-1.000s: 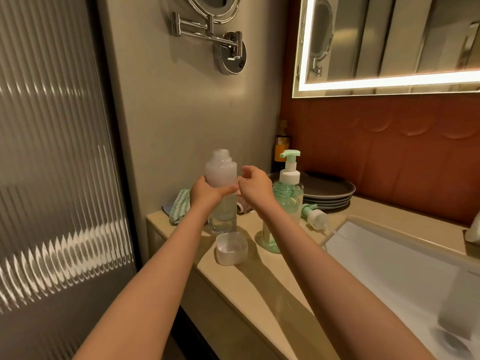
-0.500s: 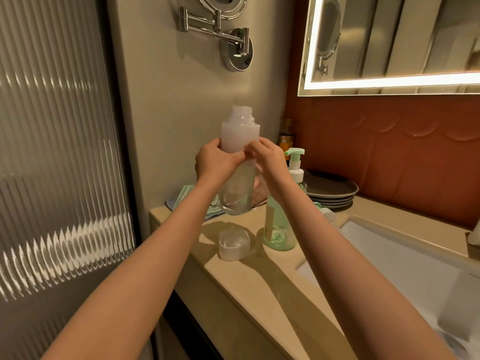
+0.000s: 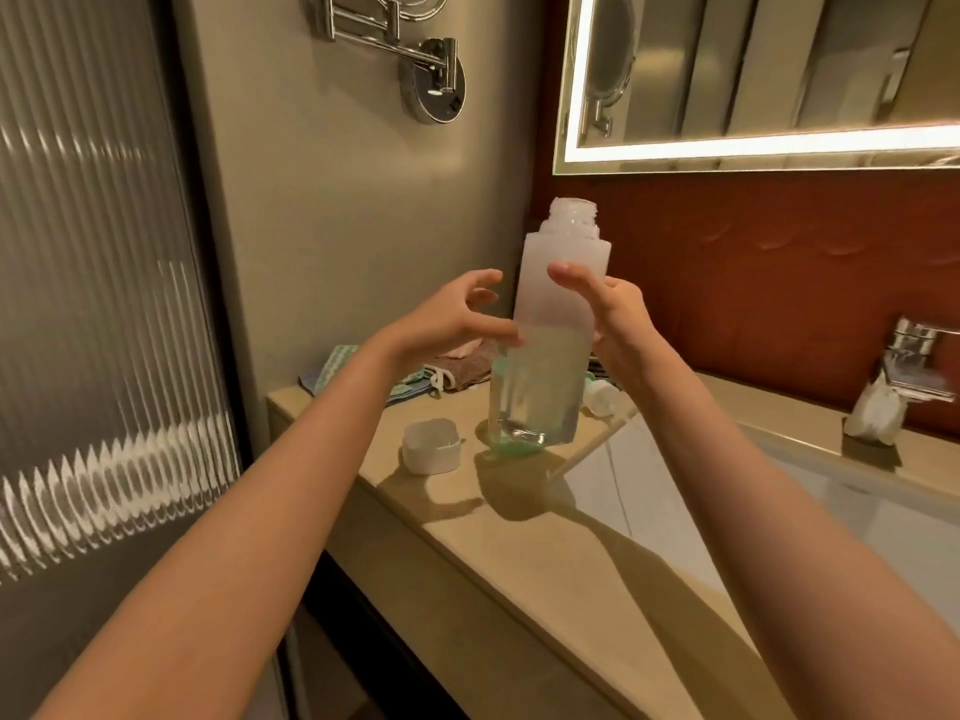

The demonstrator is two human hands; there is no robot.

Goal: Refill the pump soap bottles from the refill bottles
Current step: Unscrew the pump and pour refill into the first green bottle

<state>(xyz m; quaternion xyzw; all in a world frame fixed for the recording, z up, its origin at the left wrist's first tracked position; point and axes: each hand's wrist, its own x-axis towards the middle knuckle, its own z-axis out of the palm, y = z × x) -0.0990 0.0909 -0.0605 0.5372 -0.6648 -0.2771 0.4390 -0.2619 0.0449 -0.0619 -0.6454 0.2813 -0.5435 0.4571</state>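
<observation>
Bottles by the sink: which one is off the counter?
The frosted uncapped bottle, gripped by the right hand; the green bottle stands on the counter.

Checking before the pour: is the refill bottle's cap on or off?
Off. The bottle has a bare threaded neck; a white cap lies on the counter.

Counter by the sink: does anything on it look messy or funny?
Yes. A white pump lies on its side at the edge of the sink, off any bottle, its tube poking out over the sink. A white cap sits loose on the counter, and cloths lie crumpled at the back.
</observation>
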